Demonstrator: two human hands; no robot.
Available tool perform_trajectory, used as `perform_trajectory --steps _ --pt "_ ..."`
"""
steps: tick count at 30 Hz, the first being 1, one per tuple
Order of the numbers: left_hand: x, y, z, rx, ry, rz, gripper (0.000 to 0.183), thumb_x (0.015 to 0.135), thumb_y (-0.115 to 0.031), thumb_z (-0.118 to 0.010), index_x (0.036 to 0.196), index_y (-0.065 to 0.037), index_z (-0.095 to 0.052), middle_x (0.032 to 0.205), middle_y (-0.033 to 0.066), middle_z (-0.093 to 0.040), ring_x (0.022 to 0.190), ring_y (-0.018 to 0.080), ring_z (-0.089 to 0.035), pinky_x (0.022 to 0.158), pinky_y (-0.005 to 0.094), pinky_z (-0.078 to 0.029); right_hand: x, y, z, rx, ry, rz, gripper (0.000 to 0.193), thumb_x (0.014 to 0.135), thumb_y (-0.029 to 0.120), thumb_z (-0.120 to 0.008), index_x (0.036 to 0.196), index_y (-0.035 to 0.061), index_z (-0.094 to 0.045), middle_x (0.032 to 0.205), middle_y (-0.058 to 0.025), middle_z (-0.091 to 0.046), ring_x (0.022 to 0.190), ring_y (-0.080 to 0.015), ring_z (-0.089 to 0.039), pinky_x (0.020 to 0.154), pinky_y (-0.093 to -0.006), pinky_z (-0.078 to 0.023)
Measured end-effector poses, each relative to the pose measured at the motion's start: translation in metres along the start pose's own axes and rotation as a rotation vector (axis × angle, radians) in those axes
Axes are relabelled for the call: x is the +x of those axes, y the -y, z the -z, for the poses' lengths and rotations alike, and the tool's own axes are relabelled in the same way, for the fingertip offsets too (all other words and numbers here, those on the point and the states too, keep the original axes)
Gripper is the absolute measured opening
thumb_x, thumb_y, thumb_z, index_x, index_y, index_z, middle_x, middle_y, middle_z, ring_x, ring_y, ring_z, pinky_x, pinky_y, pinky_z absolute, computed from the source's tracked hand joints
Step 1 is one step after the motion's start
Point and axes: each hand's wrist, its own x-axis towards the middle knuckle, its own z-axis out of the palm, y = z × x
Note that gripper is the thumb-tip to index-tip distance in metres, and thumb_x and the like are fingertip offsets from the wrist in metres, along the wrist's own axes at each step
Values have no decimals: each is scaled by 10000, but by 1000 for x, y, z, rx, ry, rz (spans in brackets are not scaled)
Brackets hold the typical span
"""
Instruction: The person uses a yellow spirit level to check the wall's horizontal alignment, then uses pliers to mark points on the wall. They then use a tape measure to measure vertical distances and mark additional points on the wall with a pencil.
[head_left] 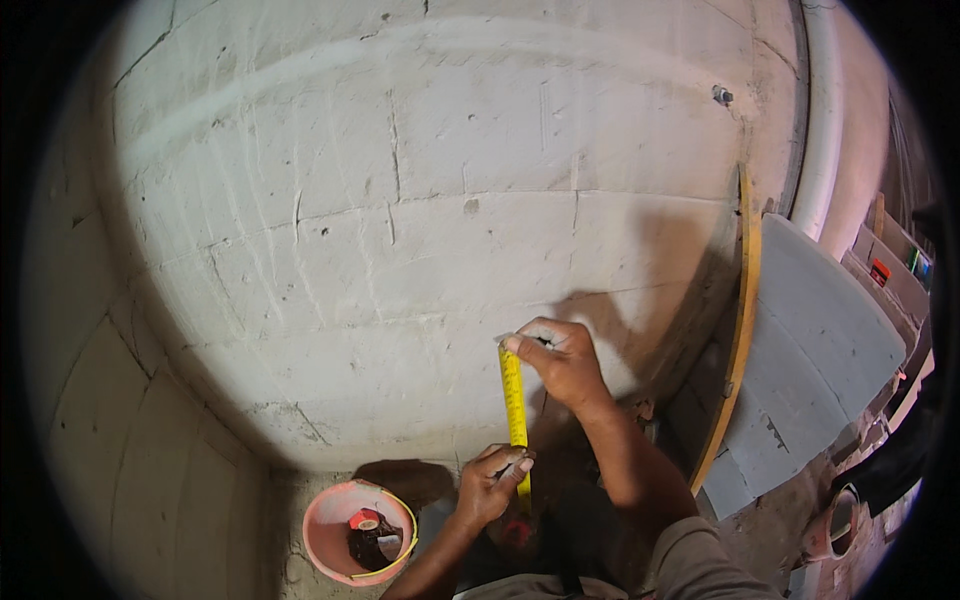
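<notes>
A yellow tape measure blade [514, 400] runs vertically against the white block wall [400, 230]. My right hand [560, 360] pinches the blade's upper end against the wall. Lower down, my left hand [490, 485] grips the blade near its bottom, just above the floor. A red object [516, 530], possibly the tape's case, shows just below my left hand, mostly in shadow.
A pink bucket [335, 512] with a yellow handle and dark debris stands on the floor at lower left. A grey panel [820, 340] with a yellow strip [745, 300] along its edge leans at the right, beside a white pipe [825, 120]. Another bucket [835, 520] sits at lower right.
</notes>
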Motion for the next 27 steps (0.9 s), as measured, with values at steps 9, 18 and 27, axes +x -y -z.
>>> perform_trajectory --steps 9,18,27 --pt "-20 15 -25 1 -87 167 191 918 -201 -734 980 -21 -747 857 68 -680 824 150 -621 776 304 -487 -41 -40 -12 -178 25 -78 205 907 202 -715 961 5 -699 791 -92 -689 717 -113 -605 665 -305 -494" --pt "-28 24 -1 206 -276 42 171 865 -160 -744 1000 -57 -765 951 139 -739 856 275 -707 789 377 -541 -167 -71 -36 -73 -21 -294 283 946 251 -675 1113 25 -650 961 -112 -695 911 -160 -657 805 -319 -520" --pt "-25 21 21 372 -241 -131 260 766 -69 -742 1025 -73 -763 914 136 -732 810 325 -686 780 402 -541 -172 -84 -60 165 25 -348 341 959 229 -647 1216 13 -592 1082 -143 -685 993 -174 -657 866 -326 -515"
